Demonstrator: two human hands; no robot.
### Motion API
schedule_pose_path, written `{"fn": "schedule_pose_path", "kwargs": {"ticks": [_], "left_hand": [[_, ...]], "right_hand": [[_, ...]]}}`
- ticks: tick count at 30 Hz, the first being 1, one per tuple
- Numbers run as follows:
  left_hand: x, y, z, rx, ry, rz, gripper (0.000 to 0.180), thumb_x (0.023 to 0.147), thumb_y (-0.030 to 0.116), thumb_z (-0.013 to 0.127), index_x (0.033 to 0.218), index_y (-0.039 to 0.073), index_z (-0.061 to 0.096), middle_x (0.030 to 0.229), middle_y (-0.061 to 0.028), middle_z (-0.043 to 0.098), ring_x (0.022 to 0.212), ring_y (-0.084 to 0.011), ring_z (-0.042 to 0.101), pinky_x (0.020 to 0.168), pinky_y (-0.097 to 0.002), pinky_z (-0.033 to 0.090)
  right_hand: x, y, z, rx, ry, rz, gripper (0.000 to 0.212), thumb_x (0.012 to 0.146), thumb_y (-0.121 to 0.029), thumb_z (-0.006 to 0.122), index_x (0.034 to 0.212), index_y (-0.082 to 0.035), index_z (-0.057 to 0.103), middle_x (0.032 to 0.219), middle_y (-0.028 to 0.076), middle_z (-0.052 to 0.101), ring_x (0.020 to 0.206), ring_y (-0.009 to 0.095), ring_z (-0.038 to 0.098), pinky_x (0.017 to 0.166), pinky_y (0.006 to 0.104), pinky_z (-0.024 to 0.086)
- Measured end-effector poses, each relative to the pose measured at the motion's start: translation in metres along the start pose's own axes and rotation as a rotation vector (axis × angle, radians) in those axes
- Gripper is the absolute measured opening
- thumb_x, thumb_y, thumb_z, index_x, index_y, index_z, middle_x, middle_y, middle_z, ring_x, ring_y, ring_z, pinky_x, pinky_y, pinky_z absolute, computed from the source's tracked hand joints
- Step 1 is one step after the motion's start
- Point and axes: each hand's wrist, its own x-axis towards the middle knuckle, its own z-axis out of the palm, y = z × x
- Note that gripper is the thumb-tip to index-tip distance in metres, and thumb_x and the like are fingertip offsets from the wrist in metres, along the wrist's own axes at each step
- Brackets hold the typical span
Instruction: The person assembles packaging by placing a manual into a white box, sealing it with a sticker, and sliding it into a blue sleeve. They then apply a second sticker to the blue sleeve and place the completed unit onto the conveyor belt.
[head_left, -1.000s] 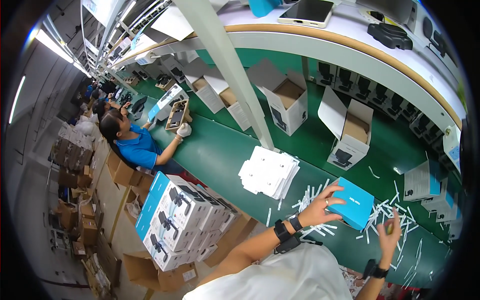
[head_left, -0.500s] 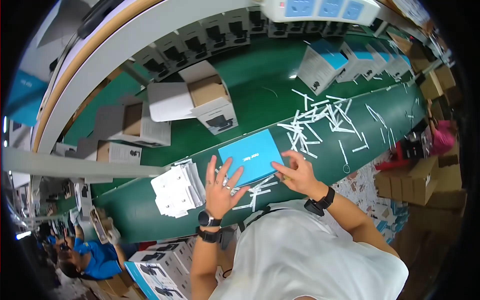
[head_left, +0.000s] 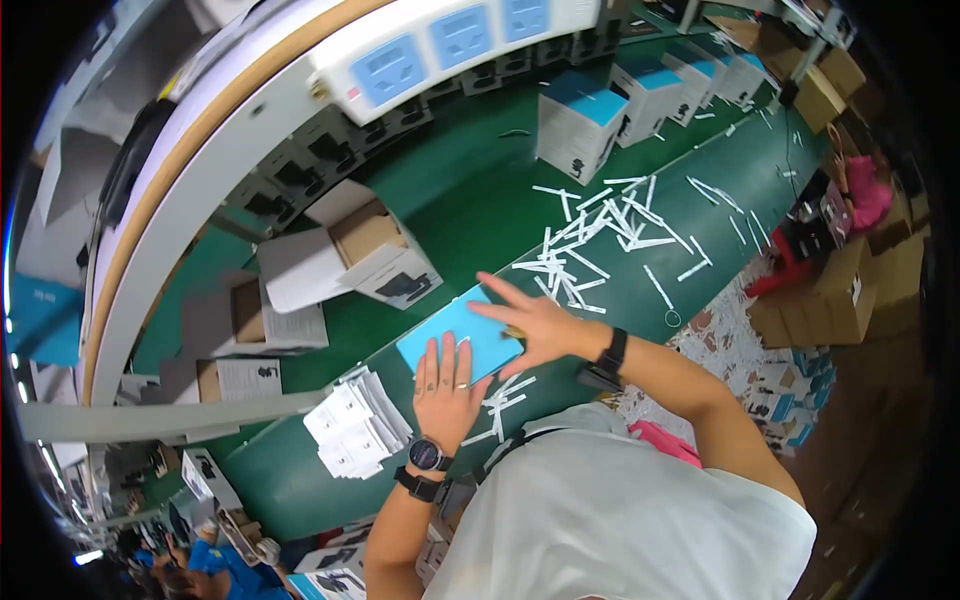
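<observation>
A flat, bright blue box (head_left: 432, 337) lies on the green bench in front of me. My left hand (head_left: 447, 388) rests on its near left part, fingers stretched out flat over the top. My right hand (head_left: 538, 328) reaches over the right end with its fingers spread, touching the top. A small yellowish thing shows near the right fingers; what it is I cannot make out. Left of the box sits a stack of white printed leaflets (head_left: 350, 430). White paper strips (head_left: 590, 240) lie scattered beyond and right of it, with several more strips (head_left: 502, 402) just below.
An open white carton (head_left: 385, 265) stands behind the blue box, and more open cartons (head_left: 270, 320) are to its left. Closed white-and-blue boxes (head_left: 580, 125) line the far right. A metal rail with a white socket strip (head_left: 430, 50) crosses overhead. Other people (head_left: 865, 185) are at both sides.
My right hand has moved from the box's right edge onto its top, fingers spreading. My left hand stays flat on the box. The whole view has turned and shifted.
</observation>
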Motion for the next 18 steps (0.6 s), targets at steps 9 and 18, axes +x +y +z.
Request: {"fn": "schedule_pose_path", "kwargs": {"ticks": [9, 18], "left_hand": [[0.016, -0.034, -0.037, 0.006, -0.240, -0.062, 0.115, 0.072, 0.068, 0.074, 0.148, -0.008, 0.034, 0.143, -0.0400, 0.036, 0.130, -0.0577, 0.037, 0.109, -0.0641, 0.031], [0.024, -0.042, -0.033, -0.033, -0.296, 0.014, 0.113, 0.077, 0.064, 0.070, 0.155, -0.005, 0.027, 0.146, -0.0400, 0.032, 0.133, -0.0585, 0.034, 0.111, -0.0641, 0.027]], "right_hand": [[-0.004, 0.022, 0.051, 0.182, 0.033, -0.042, 0.110, 0.062, -0.056, 0.090, 0.153, -0.017, 0.041, 0.157, 0.029, 0.027, 0.104, 0.033, 0.071, 0.093, 0.0393, 0.056], [-0.005, 0.038, 0.056, 0.277, 0.136, -0.120, 0.098, 0.064, -0.052, 0.089, 0.146, -0.016, 0.051, 0.158, 0.029, 0.024, 0.104, 0.033, 0.071, 0.091, 0.0391, 0.056]]}}
